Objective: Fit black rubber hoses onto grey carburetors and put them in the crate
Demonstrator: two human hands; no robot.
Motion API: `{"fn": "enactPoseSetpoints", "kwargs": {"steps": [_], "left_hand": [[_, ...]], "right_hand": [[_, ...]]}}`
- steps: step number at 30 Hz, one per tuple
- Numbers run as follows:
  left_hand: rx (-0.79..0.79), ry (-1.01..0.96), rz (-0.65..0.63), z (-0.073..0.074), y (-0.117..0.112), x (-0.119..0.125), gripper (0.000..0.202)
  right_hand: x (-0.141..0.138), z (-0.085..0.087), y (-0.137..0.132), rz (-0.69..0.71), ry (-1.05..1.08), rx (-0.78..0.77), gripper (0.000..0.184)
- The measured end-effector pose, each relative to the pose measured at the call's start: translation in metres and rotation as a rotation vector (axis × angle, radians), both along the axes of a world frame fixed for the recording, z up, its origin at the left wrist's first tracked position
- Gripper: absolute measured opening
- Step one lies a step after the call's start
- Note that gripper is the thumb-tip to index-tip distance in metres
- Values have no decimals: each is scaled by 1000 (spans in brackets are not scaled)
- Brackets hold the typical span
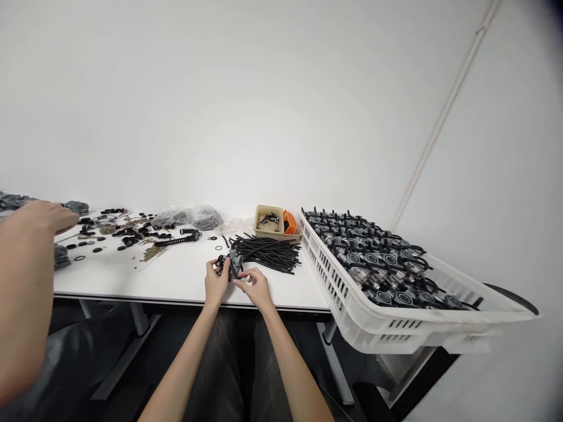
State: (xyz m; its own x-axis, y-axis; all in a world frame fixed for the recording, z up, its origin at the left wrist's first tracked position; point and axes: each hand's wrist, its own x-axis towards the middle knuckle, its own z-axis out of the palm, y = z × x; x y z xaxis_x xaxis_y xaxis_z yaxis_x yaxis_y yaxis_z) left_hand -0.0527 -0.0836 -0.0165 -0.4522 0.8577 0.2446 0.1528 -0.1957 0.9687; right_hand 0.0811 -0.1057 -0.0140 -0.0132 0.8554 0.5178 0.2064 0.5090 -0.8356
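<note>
Near the table's front edge, my left hand (216, 283) is closed around a small grey metal carburetor (236, 259) with black parts on it. My right hand (256, 288) pinches at the lower right of the carburetor, thumb and index finger together on a short black rubber hose (233, 271). Fingers partly hide where the hose meets the metal body. Just behind the hands lies a pile of loose black hoses (272, 253). A black O-ring (219, 248) lies flat on the table to the left of the pile.
A white crate (328, 278) full of carburetors with hoses stands at the right. Behind the hoses are a beige tray (269, 210) and an orange basket (289, 221). A black watch (190, 235), plastic bags (206, 217) and scattered parts lie left. A co-worker's arm (26, 281) reaches in.
</note>
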Motion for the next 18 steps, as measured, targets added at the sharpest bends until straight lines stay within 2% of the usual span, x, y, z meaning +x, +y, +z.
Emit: {"fn": "enactPoseSetpoints", "kwargs": {"steps": [5, 11, 18], "left_hand": [[-47, 100, 9, 2, -2, 2, 52], [-28, 108, -12, 1, -2, 2, 51], [-33, 158, -31, -2, 0, 2, 51]], "right_hand": [[-1, -5, 2, -48, 14, -18, 11], [0, -4, 1, -100, 63, 79, 17], [0, -4, 0, -80, 16, 135, 15]]}}
